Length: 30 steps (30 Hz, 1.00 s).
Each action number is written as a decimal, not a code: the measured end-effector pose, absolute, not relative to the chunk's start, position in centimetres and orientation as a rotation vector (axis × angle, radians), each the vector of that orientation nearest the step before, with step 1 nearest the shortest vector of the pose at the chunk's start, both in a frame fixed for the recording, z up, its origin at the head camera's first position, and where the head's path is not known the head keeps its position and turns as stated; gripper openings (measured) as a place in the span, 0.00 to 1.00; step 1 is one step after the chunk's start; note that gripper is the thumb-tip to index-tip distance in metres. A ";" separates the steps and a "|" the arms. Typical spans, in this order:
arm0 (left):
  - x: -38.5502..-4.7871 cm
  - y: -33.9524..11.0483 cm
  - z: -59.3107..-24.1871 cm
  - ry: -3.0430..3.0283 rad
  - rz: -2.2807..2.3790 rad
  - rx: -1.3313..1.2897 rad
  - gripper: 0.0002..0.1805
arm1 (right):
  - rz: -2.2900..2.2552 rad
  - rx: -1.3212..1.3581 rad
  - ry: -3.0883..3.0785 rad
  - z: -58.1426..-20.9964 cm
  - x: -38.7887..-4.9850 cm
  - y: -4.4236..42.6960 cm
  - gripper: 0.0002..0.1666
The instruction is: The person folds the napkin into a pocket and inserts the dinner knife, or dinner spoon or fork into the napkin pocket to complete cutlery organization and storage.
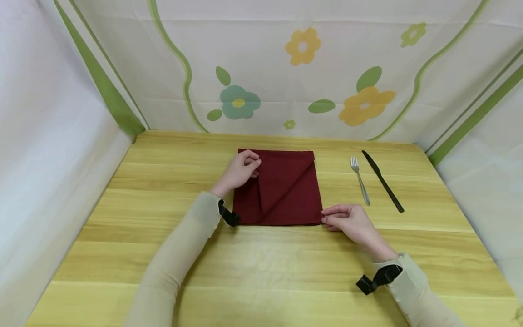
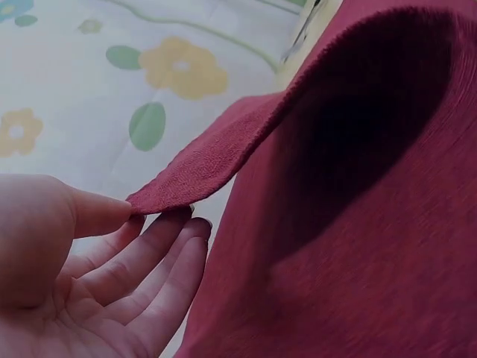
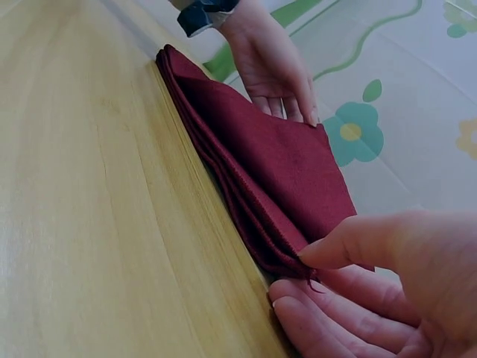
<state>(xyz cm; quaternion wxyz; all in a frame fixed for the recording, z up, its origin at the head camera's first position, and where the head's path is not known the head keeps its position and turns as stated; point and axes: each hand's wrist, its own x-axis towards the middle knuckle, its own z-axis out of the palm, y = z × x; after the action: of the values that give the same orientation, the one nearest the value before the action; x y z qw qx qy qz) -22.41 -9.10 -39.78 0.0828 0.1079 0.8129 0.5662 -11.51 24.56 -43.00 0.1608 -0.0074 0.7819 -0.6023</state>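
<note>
A dark red cloth napkin (image 1: 294, 190), folded into a layered square, lies on the wooden table. My left hand (image 1: 241, 169) pinches the corner of its top layer between thumb and fingers; in the left wrist view that flap (image 2: 201, 160) is lifted and curves over a dark hollow. At the near right corner my right hand (image 1: 349, 221) pinches the napkin, with the thumb on top and fingers beneath. Several stacked layers show along the near edge of the napkin (image 3: 231, 179) in the right wrist view, where a loose thread hangs at the corner.
To the right of the napkin lie a silver fork (image 1: 359, 180) and a black knife (image 1: 382, 181), roughly side by side. The wooden table (image 1: 269, 272) backs onto a white curtain (image 1: 261, 54) with printed flowers. Dark cameras sit on both wrists.
</note>
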 end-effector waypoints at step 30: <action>-28.6 -12.1 -39.1 2.549 1.537 0.095 0.18 | -1.695 -0.015 2.258 -43.3 -11.5 24.7 0.17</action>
<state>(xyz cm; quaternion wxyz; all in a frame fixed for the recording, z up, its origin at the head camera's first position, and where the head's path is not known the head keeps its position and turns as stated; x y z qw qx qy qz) -28.65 -12.12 -39.09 0.0818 0.0318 0.8531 0.5143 -11.53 24.66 -43.31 0.1583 -0.0054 0.7897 -0.5928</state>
